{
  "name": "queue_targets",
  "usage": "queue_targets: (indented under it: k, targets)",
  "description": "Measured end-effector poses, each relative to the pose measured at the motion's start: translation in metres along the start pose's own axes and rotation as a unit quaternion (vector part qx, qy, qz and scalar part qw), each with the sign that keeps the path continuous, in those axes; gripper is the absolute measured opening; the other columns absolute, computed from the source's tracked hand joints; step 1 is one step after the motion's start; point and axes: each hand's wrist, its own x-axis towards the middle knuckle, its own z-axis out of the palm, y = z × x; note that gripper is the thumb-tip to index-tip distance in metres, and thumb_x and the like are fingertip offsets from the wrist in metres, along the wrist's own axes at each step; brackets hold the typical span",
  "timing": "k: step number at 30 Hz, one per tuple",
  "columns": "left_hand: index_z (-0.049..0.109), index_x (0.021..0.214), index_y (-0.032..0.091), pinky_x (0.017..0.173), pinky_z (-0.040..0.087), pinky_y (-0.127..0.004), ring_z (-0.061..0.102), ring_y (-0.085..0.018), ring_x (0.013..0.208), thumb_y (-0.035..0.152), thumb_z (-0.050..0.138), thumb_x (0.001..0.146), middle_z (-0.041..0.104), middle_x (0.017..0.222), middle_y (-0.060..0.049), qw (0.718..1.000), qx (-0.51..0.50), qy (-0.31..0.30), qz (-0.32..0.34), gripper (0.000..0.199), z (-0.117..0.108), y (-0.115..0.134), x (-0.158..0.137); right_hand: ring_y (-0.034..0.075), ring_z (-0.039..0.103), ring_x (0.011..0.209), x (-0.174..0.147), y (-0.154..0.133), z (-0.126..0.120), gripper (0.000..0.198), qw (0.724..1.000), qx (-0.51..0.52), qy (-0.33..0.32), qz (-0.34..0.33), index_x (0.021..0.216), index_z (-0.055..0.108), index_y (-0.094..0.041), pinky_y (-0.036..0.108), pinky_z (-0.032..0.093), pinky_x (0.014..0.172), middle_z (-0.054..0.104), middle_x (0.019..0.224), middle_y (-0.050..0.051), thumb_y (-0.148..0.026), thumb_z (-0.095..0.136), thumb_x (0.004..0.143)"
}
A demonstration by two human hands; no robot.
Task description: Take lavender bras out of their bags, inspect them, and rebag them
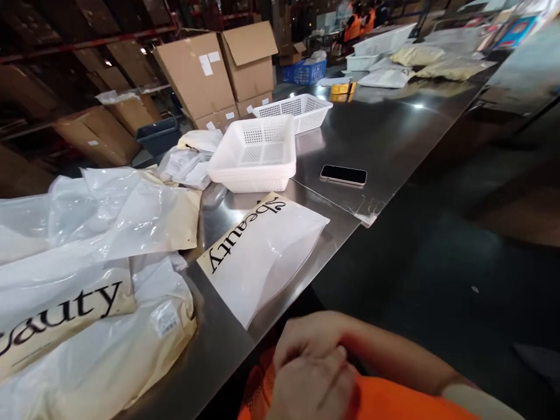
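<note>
Warehouse, by its stacked cartons (196,76)

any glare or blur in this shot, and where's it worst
Head view: a bright glint and sheen on the metal table; shiny highlights on the clear plastic bags at left. Head view: top right corner smeared, shelving at upper left dark and soft. Head view: lettering on the near white bag sharp enough to read.

Phone (343,175) flat on metal table (389,125) | stacked white baskets (254,174) near it | cardboard boxes (196,79) behind | blue crate (301,74) farther back
</note>
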Motion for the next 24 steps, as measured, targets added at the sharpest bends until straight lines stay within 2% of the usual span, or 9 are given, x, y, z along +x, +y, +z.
queue_targets:
  k: [3,5,6,9,13,16,19,22,24]
  targets:
    - [0.074,0.088,0.024,0.068,0.059,-0.022,0.072,-0.013,0.076,0.025,0.038,0.096,0.076,0.086,-0.003,0.953,-0.291,-0.047,0.064,0.036,0.001,-0.019,0.003,0.015,0.07,0.069,-0.039,0.039,-0.071,0.028,0.96,-0.049,0.248,0.123,0.101,0.073,-0.016,0.028,0.062,0.068,0.073,0.085,0.003,-0.032,0.053,0.092]
    - [0.073,0.095,0.024,0.07,0.06,-0.022,0.072,-0.014,0.081,0.014,0.047,0.089,0.075,0.092,-0.003,0.897,-0.416,-0.15,-0.029,0.028,0.002,-0.023,0.007,0.019,0.069,0.088,-0.051,0.074,-0.109,0.035,0.885,-0.142,0.402,0.189,0.12,0.064,-0.015,0.035,0.06,0.08,0.069,0.108,0.012,-0.021,0.053,0.088]
    - [0.072,0.095,0.024,0.066,0.059,-0.021,0.071,-0.014,0.078,0.01,0.049,0.087,0.075,0.091,-0.002,0.878,-0.427,-0.199,-0.081,0.029,0.005,-0.022,0.009,0.022,0.068,0.098,-0.054,0.091,-0.123,0.043,0.869,-0.18,0.421,0.19,0.128,0.06,-0.016,0.039,0.059,0.085,0.065,0.12,0.015,-0.017,0.054,0.085]
    - [0.07,0.101,0.024,0.066,0.059,-0.022,0.07,-0.013,0.076,0.007,0.049,0.085,0.074,0.094,-0.001,0.888,-0.394,-0.227,-0.06,0.032,0.014,-0.01,0.022,0.025,0.065,0.11,-0.056,0.126,-0.143,0.033,0.907,-0.219,0.332,0.138,0.112,0.069,-0.019,0.042,0.056,0.093,0.065,0.122,0.013,-0.013,0.051,0.085]
    - [0.068,0.111,0.017,0.086,0.057,-0.036,0.068,-0.024,0.106,0.007,0.05,0.087,0.072,0.115,-0.008,0.969,-0.197,-0.011,0.147,0.032,0.02,0.006,0.049,0.02,0.069,0.092,-0.047,0.115,-0.122,0.028,0.922,-0.244,0.299,0.029,0.097,0.071,-0.02,0.035,0.057,0.082,0.074,0.094,0.009,-0.019,0.044,0.096]
    - [0.067,0.117,0.013,0.089,0.052,-0.042,0.059,-0.033,0.121,0.009,0.054,0.089,0.068,0.125,-0.011,0.976,-0.009,0.108,0.187,0.032,0.016,0.005,0.072,0.016,0.069,0.083,-0.041,0.08,-0.087,0.022,0.914,-0.25,0.31,-0.076,0.099,0.07,-0.021,0.028,0.056,0.072,0.074,0.09,0.007,-0.024,0.049,0.098]
    - [0.068,0.113,0.013,0.091,0.049,-0.041,0.066,-0.026,0.107,0.011,0.059,0.09,0.073,0.112,-0.009,0.973,0.063,0.117,0.191,0.025,0.012,-0.006,0.085,0.013,0.069,0.071,-0.039,0.051,-0.057,0.018,0.913,-0.221,0.319,-0.126,0.091,0.07,-0.02,0.022,0.055,0.065,0.073,0.081,0.006,-0.024,0.053,0.097]
    - [0.069,0.104,0.01,0.081,0.049,-0.037,0.067,-0.019,0.081,0.01,0.059,0.091,0.075,0.093,-0.006,0.973,0.042,0.098,0.207,0.017,0.011,-0.017,0.083,0.014,0.073,0.081,-0.037,0.037,-0.042,0.021,0.935,-0.166,0.293,-0.109,0.1,0.071,-0.021,0.021,0.059,0.071,0.076,0.091,0.007,-0.017,0.051,0.097]
    - [0.069,0.102,0.01,0.077,0.049,-0.036,0.067,-0.018,0.08,0.01,0.056,0.092,0.075,0.091,-0.006,0.969,0.039,0.103,0.222,0.016,0.01,-0.02,0.078,0.013,0.073,0.086,-0.037,0.033,-0.038,0.026,0.946,-0.142,0.273,-0.1,0.107,0.07,-0.022,0.02,0.06,0.074,0.076,0.097,0.007,-0.012,0.049,0.096]
